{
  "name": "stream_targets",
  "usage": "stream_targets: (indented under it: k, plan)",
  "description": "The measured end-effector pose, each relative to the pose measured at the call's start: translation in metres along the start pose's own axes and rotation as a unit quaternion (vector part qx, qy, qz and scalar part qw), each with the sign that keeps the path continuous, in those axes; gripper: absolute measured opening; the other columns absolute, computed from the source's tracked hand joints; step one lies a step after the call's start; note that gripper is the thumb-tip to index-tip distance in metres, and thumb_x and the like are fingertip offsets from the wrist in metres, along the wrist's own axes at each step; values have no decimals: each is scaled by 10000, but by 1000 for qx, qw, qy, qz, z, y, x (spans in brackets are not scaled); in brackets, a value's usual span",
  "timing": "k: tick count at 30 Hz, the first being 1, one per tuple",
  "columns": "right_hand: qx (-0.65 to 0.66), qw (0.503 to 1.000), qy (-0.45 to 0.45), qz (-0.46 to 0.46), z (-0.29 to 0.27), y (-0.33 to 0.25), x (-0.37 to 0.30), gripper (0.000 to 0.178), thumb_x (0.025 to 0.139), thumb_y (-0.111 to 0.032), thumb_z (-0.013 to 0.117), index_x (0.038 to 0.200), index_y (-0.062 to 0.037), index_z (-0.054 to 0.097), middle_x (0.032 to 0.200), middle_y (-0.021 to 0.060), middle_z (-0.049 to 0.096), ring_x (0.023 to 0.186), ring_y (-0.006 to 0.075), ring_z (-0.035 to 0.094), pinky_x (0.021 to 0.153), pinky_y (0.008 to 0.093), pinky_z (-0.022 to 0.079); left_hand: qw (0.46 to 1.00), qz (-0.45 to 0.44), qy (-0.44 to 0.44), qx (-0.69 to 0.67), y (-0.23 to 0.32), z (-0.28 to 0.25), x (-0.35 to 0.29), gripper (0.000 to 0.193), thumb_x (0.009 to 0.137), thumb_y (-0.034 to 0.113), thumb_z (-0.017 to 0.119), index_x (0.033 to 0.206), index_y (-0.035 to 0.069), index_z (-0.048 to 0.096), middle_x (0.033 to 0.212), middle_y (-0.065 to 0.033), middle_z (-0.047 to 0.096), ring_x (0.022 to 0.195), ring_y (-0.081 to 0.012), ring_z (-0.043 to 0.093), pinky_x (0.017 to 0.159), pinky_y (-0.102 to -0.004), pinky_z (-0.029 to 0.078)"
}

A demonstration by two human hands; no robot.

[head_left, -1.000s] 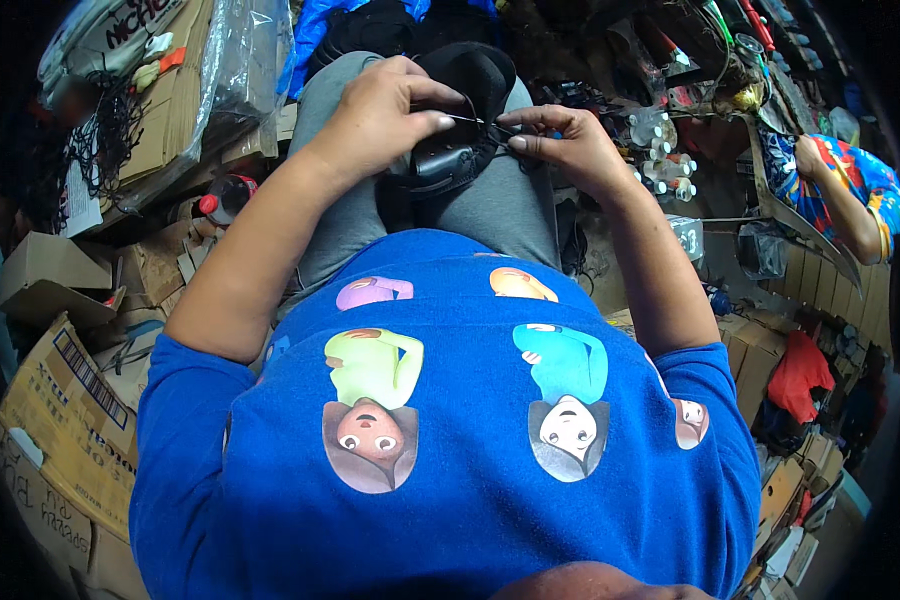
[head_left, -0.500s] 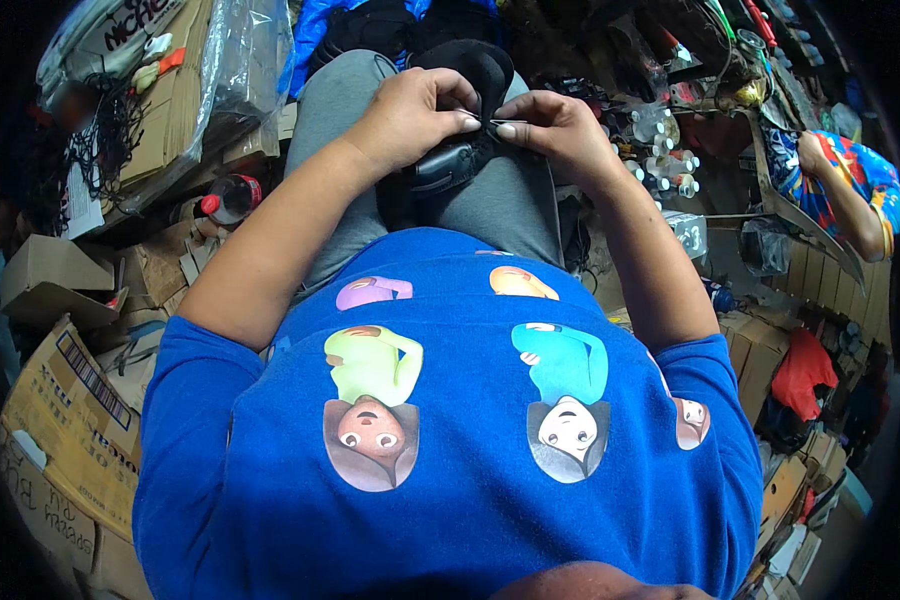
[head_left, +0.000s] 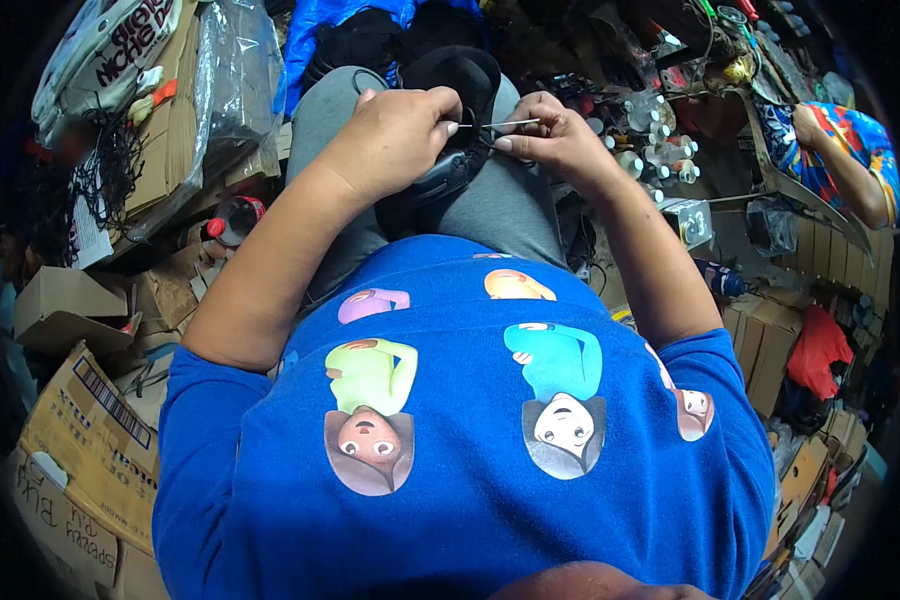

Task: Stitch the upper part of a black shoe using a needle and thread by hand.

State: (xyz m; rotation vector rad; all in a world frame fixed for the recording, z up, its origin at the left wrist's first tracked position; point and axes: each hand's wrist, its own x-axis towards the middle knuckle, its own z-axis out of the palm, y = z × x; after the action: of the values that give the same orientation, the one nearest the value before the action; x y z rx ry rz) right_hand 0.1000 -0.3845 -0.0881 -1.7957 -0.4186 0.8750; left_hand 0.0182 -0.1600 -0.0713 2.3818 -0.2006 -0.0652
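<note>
A black shoe (head_left: pixel 454 68) rests between my knees, its shiny part (head_left: pixel 440 178) toward me. My right hand (head_left: pixel 560 140) is closed, thumb and fingers pinching a thin silvery needle (head_left: pixel 518 123) that lies nearly level over the shoe. Opposite it, my left hand (head_left: pixel 410 130) is closed in a pinch at the shoe's other side. A short light sliver shows at its fingertips; I cannot tell whether that is the needle's other end. A dark loop, perhaps thread or a shoe edge, lies between the hands.
Small bottles (head_left: pixel 670 150) cluster beyond my right hand. At the right, another person's arm (head_left: pixel 845 175) rests near a board. A red-capped bottle (head_left: pixel 235 220), cardboard boxes (head_left: pixel 70 305) and plastic-wrapped cardboard (head_left: pixel 235 75) stand on the left. A red bag (head_left: pixel 818 350) lies at the right.
My hands have moved slightly apart, the left one leftward and the right one a little right. More of the needle now shows between them.
</note>
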Motion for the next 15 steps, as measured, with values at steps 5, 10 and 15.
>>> stream_targets:
  k: [5, 10, 15]
  plan:
    - [66, 997, -27, -7, -27, -4, -27, 170, 777, -211, 675, 826, -51, 640, 963, 8, 545, 887, 116, 527, 817, 270, 408, 994, 103, 9, 25, -3, 0, 7, 119, 836, 100, 577, 935, 39, 604, 830, -162, 640, 806, -340, 619, 718, -402, 484]
    - [-51, 994, 88, -48, -73, -13, -7, 221, 781, -243, 678, 831, -32, 633, 990, 25, 550, 929, 115, 527, 832, 291, 418, 990, 142, 2, 26, -8, 0, 13, 109, 836, 93, 568, 924, 34, 587, 819, -173, 624, 812, -356, 600, 708, -422, 475]
    - [-356, 888, 148, -252, -49, -29, -1, 195, 785, -239, 681, 904, -84, 671, 949, 108, 600, 887, 284, 591, 813, 391, 472, 990, 116, -32, 69, -8, -5, 12, 102, 841, 89, 553, 919, 24, 542, 794, -180, 607, 804, -370, 588, 707, -443, 464]
